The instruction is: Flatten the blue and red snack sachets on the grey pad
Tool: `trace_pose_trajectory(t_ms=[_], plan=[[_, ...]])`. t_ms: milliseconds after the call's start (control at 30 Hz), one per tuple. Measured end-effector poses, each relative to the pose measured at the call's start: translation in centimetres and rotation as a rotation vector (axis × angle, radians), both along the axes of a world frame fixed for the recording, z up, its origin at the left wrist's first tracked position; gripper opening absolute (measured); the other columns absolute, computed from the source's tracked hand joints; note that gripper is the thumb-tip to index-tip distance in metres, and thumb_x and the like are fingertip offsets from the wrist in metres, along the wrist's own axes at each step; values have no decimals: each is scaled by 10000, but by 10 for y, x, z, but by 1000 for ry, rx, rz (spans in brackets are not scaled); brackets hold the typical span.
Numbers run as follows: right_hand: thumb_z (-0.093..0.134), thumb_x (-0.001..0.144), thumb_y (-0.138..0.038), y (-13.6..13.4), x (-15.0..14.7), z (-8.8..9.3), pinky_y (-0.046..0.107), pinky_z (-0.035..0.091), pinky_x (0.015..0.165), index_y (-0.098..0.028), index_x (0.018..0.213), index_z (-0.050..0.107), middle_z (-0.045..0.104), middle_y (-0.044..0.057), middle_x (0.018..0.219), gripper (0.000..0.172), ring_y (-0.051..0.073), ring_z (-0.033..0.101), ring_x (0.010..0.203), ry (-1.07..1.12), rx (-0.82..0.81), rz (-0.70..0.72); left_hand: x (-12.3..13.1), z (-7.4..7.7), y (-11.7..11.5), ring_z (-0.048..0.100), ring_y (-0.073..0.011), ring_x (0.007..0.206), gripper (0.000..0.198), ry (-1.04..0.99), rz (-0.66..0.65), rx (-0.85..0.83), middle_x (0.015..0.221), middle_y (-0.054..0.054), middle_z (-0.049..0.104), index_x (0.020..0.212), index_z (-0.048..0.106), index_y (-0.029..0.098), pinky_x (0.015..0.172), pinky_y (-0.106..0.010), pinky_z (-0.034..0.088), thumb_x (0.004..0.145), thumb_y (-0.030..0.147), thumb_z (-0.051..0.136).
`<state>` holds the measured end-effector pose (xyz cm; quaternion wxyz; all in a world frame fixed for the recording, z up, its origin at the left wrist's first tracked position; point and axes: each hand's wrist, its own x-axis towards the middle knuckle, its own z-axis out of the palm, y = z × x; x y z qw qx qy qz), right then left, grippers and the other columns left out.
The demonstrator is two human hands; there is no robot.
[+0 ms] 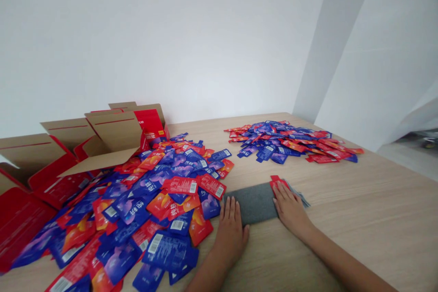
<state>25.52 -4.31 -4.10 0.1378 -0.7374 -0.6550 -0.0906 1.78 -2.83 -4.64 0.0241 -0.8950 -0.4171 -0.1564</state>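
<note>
A flat grey cloth-like strip (256, 201) lies on the table in front of me, with layered or frayed edges at its right end. My left hand (232, 223) rests flat on the left end of the strip, fingers stretched out. Under the outstretched fingers of my right hand (289, 205) is a red sachet (274, 179) at the strip's right end; most of it is covered. Neither hand is wrapped round anything. Close to my left hand, a big heap of blue and red sachets (181, 210) spreads across the table.
Several open red cardboard boxes (112, 132) with brown insides stand at the left behind the heap. Farther back on the right is a smaller pile of blue and red sachets (280, 139). A white wall (212, 41) borders the wooden table (369, 210) at the back.
</note>
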Motion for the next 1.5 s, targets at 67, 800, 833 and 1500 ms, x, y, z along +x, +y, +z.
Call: trace_pose_trajectory(t_ms=[67,800,833,1500], plan=[[299,867,-253,-5,-6,1,447,364,942,-80,1281,494,426,182,1373,489,273,378,1276,16,-10,31,0,-1,0,235,-298,1325,578,-3,-1,5,1421,-174,318,1335,372,38,1048,-470,291,878,391,405],[427,830,-272,20,-66,14,422,319,1046,-67,1354,396,376,174,1410,563,263,329,1306,52,-103,346,-1,-12,2,232,-303,1325,562,-54,-7,58,1410,-174,340,1329,378,44,1031,-494,312,855,341,432],[428,808,-229,13,-68,15,423,316,1046,-70,1357,393,372,172,1413,573,261,333,1304,68,-131,354,-1,-12,2,225,-302,1327,561,-52,-7,58,1412,-174,338,1328,378,43,1035,-493,308,856,341,433],[346,891,-297,9,-9,-17,466,296,1042,-213,1383,349,300,107,1467,499,232,249,1345,111,33,309,-1,-10,0,193,-293,1339,572,-25,-2,37,1429,-171,307,1347,348,49,1056,-471,277,866,346,437]])
